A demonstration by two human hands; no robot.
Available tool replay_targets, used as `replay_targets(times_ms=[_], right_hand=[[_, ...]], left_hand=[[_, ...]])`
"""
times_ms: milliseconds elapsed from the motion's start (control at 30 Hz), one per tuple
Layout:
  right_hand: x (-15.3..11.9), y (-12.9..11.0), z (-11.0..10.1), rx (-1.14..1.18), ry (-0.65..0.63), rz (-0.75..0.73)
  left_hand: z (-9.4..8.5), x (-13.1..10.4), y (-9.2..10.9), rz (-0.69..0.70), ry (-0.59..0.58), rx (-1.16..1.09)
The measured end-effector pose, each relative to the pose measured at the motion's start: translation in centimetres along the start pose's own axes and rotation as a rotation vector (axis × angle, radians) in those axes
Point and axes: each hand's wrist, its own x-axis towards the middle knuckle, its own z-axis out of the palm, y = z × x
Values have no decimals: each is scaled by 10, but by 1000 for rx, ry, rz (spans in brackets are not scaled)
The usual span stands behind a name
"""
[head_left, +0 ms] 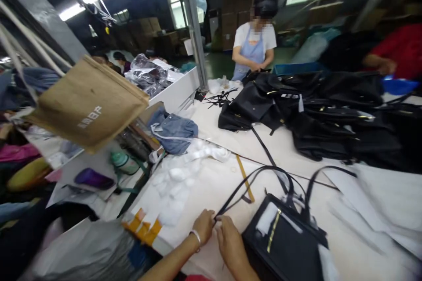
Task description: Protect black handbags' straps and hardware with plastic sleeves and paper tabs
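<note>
At the bottom centre of the frame, a person's two bare hands met over a pale worktable (214, 175), low and close to its near edge. The left hand (202, 227), with a light band at its wrist, was closed, its fingertips pinching one end of a long, thin, black strap (263, 168). The right hand (230, 240) came in just beside it, thumb and fingers drawn together on the same end; the tip itself was hidden between them. From there the strap rose in an arc across the middle of the frame toward a boxy, black handbag (296, 248) at the lower right, which lay next to the right hand with its dark handles standing up. I could not tell whether the strap's far end was joined to it. A gold zip (273, 230) and white wrapping (266, 218) showed on the bag's face. I judged the step in hand to be close fingertip work on the strap's end. The next move, as I read it, called for one hand to pin that end firmly while the other worked it, leaving the arc slack. Left of centre lay a heap of soft white pieces (176, 180); at the right, a pile of black bags (343, 127) covered the far side.
</note>
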Motion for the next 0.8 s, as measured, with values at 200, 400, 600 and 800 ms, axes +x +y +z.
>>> replay_targets(times_ms=[200, 400, 600, 800], right_hand=[[-58, 1, -68, 110, -78, 107], [-70, 8, -101, 265, -64, 190], [-71, 13, -113, 426, -38, 351], [-64, 6, -91, 445, -69, 277]], left_hand=[[4, -48, -18, -35, 8, 12], [3, -53, -19, -142, 14, -1], [-68, -36, -38, -137, 244, 101], [-170, 16, -41, -46, 468, 264]])
